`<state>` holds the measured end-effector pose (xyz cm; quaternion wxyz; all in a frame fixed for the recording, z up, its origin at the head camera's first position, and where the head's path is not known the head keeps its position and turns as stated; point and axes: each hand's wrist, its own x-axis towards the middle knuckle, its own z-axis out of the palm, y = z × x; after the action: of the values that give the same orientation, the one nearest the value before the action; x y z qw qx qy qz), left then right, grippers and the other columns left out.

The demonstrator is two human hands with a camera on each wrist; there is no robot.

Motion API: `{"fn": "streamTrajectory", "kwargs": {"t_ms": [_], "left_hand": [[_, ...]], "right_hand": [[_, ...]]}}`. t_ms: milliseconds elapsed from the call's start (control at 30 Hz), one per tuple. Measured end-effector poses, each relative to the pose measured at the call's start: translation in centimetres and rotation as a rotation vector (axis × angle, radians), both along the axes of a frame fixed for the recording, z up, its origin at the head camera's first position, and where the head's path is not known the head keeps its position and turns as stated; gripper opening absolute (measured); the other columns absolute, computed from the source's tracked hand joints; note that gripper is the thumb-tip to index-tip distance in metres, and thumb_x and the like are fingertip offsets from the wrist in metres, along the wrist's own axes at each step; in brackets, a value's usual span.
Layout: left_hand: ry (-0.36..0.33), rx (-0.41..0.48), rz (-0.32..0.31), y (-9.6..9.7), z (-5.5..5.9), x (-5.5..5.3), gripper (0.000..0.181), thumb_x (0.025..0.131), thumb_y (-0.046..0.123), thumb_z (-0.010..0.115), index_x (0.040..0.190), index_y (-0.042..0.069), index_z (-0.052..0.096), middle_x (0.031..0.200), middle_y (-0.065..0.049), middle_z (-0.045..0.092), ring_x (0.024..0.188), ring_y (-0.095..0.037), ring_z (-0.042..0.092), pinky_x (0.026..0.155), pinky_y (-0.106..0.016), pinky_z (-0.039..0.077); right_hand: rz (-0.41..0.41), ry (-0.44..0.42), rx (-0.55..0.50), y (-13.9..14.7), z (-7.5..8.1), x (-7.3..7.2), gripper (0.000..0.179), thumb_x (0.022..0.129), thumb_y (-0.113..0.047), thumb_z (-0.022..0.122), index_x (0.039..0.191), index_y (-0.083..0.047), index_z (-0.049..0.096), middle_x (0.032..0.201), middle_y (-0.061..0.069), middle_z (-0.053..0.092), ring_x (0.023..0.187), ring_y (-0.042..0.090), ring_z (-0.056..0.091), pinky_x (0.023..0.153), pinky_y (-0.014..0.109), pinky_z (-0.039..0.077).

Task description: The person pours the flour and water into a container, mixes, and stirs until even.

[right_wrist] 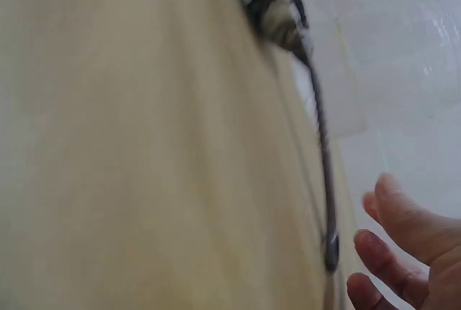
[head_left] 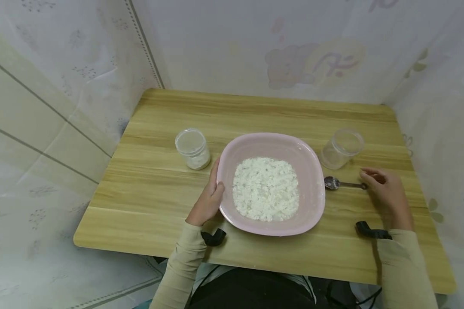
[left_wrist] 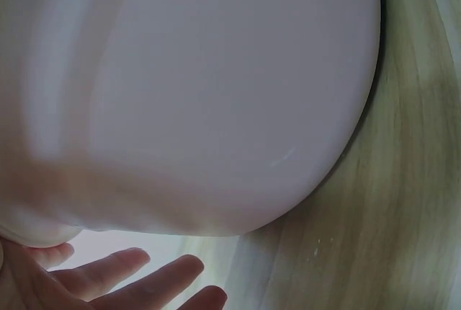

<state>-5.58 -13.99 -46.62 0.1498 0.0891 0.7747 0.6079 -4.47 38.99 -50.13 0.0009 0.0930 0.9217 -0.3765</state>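
A pink plastic basin (head_left: 270, 227) stands on the table, with a layer of white, lumpy, flour-like stuff (head_left: 266, 189) in it. My left hand (head_left: 209, 199) holds the basin's left rim, thumb at the edge and the other fingers along the outside. In the left wrist view several fingertips (left_wrist: 191, 265) show beside the basin's wall (left_wrist: 230, 108). To the right of the basin a metal spoon (head_left: 342, 184) lies with its bowl toward it, white residue on the bowl. My right hand (head_left: 388, 191) is at the handle's end, fingers loosely bent; in the right wrist view they are apart from the spoon (right_wrist: 325, 158).
A clear jar (head_left: 193, 150) with white powder in it stands left of the basin. Another clear jar (head_left: 341, 148), seemingly without contents, is behind the spoon. The wooden table (head_left: 139, 206) has patterned sheets (head_left: 224, 47) hanging behind and at both sides.
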Motion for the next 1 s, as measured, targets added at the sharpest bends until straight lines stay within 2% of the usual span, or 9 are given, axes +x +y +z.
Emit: {"fn": "streamTrajectory", "kwargs": {"t_ms": [133, 233, 433, 600, 667, 733, 867, 933, 1000], "left_hand": [[0.000, 0.010, 0.001, 0.0, 0.0, 0.0, 0.070, 0.109, 0.017, 0.029, 0.166, 0.044, -0.001, 0.175, -0.004, 0.014, 0.142, -0.037, 0.050, 0.117, -0.057, 0.040], [0.004, 0.014, 0.001, 0.0, 0.0, 0.0, 0.069, 0.109, 0.018, 0.029, 0.166, 0.043, 0.000, 0.176, 0.000, 0.011, 0.146, -0.036, 0.045, 0.119, -0.056, 0.037], [0.009, 0.031, 0.000, 0.1, 0.0, 0.0, 0.069, 0.109, 0.018, 0.029, 0.166, 0.043, 0.000, 0.176, 0.002, 0.008, 0.146, -0.036, 0.046, 0.118, -0.057, 0.038], [0.018, 0.036, -0.005, 0.2, -0.1, -0.1, 0.069, 0.109, 0.018, 0.029, 0.166, 0.043, 0.000, 0.176, 0.004, 0.005, 0.150, -0.034, 0.041, 0.122, -0.056, 0.034], [0.020, 0.029, -0.004, 0.2, -0.1, -0.1, 0.069, 0.109, 0.018, 0.029, 0.167, 0.042, 0.000, 0.176, 0.005, 0.005, 0.150, -0.034, 0.040, 0.122, -0.056, 0.033], [0.018, 0.023, -0.002, 0.2, 0.0, 0.0, 0.069, 0.109, 0.018, 0.029, 0.167, 0.042, 0.000, 0.176, 0.004, 0.005, 0.149, -0.035, 0.042, 0.122, -0.056, 0.033], [0.016, 0.024, -0.001, 0.1, -0.1, -0.1, 0.069, 0.109, 0.018, 0.029, 0.167, 0.043, 0.000, 0.176, 0.003, 0.007, 0.147, -0.036, 0.043, 0.121, -0.058, 0.035], [0.018, 0.032, -0.004, 0.1, -0.2, -0.1, 0.069, 0.109, 0.018, 0.029, 0.166, 0.043, 0.000, 0.176, 0.003, 0.006, 0.148, -0.036, 0.042, 0.121, -0.058, 0.034], [0.019, 0.042, -0.007, 0.1, -0.3, -0.1, 0.069, 0.109, 0.018, 0.029, 0.166, 0.044, 0.000, 0.176, 0.004, 0.006, 0.150, -0.035, 0.040, 0.121, -0.058, 0.034]], "right_hand": [[0.130, -0.018, 0.091, 0.6, -0.4, 0.8, 0.039, 0.105, -0.032, 0.062, 0.130, -0.005, 0.072, 0.116, 0.001, 0.063, 0.092, -0.019, 0.042, 0.076, 0.014, 0.039], [0.191, -0.021, 0.107, 0.7, -0.7, 0.9, 0.034, 0.104, -0.028, 0.065, 0.127, -0.005, 0.074, 0.117, 0.011, 0.061, 0.093, -0.018, 0.041, 0.076, 0.013, 0.039], [0.218, -0.001, 0.126, 0.7, -1.1, 0.6, 0.026, 0.100, -0.024, 0.071, 0.112, -0.002, 0.079, 0.114, 0.015, 0.061, 0.091, -0.011, 0.041, 0.074, 0.014, 0.037], [0.249, -0.027, 0.154, 0.7, -1.0, 0.7, 0.022, 0.101, -0.024, 0.070, 0.102, -0.004, 0.077, 0.114, 0.017, 0.062, 0.095, -0.014, 0.037, 0.077, 0.017, 0.036], [0.245, -0.045, 0.130, 0.7, -0.9, 0.9, 0.023, 0.102, -0.025, 0.068, 0.102, -0.004, 0.075, 0.114, 0.016, 0.064, 0.095, -0.016, 0.039, 0.079, 0.016, 0.036], [0.202, -0.089, 0.095, 0.8, -0.7, 1.1, 0.028, 0.103, -0.031, 0.065, 0.106, -0.005, 0.074, 0.113, 0.006, 0.067, 0.094, -0.016, 0.042, 0.079, 0.014, 0.037], [0.066, -0.138, -0.077, 1.0, -0.4, 1.7, 0.030, 0.104, -0.039, 0.062, 0.112, -0.012, 0.071, 0.097, -0.020, 0.068, 0.087, -0.011, 0.053, 0.073, 0.010, 0.043], [-0.039, -0.126, -0.371, 0.7, -0.4, 2.0, 0.024, 0.104, -0.033, 0.063, 0.110, -0.012, 0.073, 0.089, -0.020, 0.069, 0.082, -0.004, 0.059, 0.071, 0.013, 0.049], [-0.143, -0.055, -0.749, 0.2, -0.6, 2.0, 0.016, 0.104, -0.020, 0.062, 0.106, -0.009, 0.073, 0.087, -0.011, 0.071, 0.080, 0.002, 0.066, 0.071, 0.017, 0.056]]}}
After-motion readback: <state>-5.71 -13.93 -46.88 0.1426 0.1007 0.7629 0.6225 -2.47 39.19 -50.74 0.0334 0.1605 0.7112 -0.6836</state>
